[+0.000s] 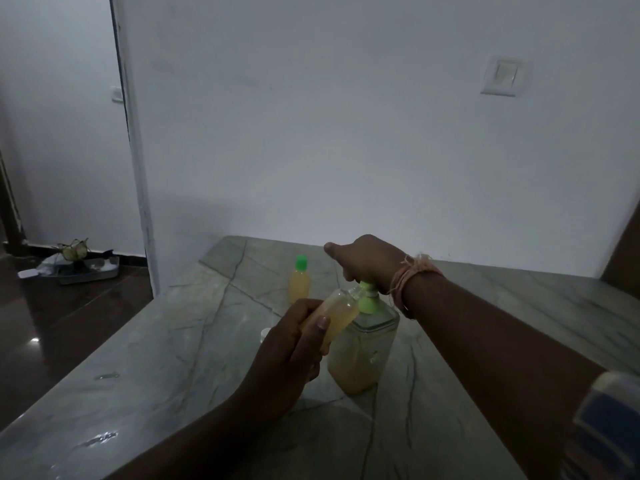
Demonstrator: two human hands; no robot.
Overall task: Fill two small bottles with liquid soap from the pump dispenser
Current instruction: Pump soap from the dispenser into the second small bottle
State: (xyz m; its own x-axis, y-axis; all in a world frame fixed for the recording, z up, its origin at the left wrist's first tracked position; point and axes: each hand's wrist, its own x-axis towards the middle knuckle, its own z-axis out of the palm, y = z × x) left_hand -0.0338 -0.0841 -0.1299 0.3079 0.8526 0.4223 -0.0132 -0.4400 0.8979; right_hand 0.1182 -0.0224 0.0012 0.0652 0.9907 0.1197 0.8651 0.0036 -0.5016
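With the capped, filled small bottle [300,279] standing behind the pump dispenser [363,348], the left hand [291,348] grips the second bottle [337,315] tilted at its spout while the right hand [367,263] presses the pump head with curled fingers; next, likely capping.

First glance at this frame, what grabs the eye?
At centre, the left hand holds a tilted small bottle up to the green spout of the pump dispenser, and the right hand presses on the pump. Behind them stands a green-capped bottle on the marble counter.
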